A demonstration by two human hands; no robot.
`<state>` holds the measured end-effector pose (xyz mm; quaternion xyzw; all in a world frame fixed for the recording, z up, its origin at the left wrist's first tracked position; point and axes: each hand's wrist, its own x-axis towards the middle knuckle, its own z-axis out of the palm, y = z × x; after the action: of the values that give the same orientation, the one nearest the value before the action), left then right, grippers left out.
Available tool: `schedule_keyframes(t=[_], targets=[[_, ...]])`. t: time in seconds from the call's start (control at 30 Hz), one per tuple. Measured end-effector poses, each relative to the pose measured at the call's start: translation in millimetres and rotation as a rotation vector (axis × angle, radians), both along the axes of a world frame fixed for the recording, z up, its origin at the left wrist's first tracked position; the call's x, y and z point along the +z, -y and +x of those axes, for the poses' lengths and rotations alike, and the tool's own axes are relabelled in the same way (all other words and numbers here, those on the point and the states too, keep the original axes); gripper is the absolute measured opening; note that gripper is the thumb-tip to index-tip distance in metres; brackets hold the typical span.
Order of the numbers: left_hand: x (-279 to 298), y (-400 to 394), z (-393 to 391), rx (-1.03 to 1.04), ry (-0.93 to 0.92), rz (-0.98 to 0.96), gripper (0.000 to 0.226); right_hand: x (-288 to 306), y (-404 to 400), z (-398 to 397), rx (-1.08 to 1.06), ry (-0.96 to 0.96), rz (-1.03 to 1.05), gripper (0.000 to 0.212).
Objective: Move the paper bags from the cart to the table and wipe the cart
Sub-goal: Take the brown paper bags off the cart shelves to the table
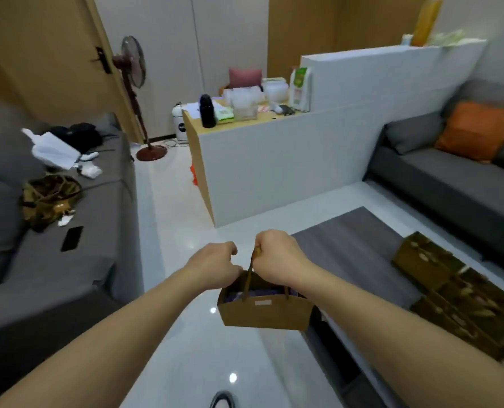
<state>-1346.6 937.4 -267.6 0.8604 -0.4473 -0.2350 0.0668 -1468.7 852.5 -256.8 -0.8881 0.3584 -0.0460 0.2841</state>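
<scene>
A brown paper bag [264, 313] hangs in the air over the white floor, with something purple inside it. My right hand [277, 254] is shut on its brown handle from above. My left hand [215, 265] is closed beside the bag's other handle, at the bag's left rim; whether it grips that handle I cannot tell. A low grey table [359, 254] lies just right of the bag, and several brown paper bags [456, 295] lie on its right part. No cart is in view.
A grey sofa [68, 260] along the left holds a phone, a camouflage bag and white items. Another grey sofa [450, 184] with an orange cushion stands at right. A white partition with a cluttered wooden desk [262, 160] is ahead, a standing fan [136, 95] beside it.
</scene>
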Motion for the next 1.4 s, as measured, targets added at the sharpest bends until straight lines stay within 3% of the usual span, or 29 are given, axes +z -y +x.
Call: schedule_keyframes(t=[0.23,0.33,0.73,0.97,1.17,1.4], targets=[[-13,111,20,-0.4,0.009,0.014,0.041,-18,63,-16,-0.268,-0.168,0.077,0.015],[-18,152,22,-0.506,0.005,-0.009,0.042,-19,83,-22,-0.399,-0.166,0.104,0.007],[-50,275,-4,-0.814,-0.004,-0.01,0.052,-62,179,-74,-0.856,-0.086,0.077,0.009],[-91,386,-47,-0.874,-0.035,0.016,0.051,-114,278,-112,-0.896,-0.149,0.148,0.009],[-127,473,-85,-0.859,-0.127,0.156,0.048,-150,369,-154,-0.847,-0.199,0.324,0.011],[-167,543,-116,-0.856,-0.127,0.269,0.046,-203,453,-203,-0.845,-0.236,0.351,0.01]])
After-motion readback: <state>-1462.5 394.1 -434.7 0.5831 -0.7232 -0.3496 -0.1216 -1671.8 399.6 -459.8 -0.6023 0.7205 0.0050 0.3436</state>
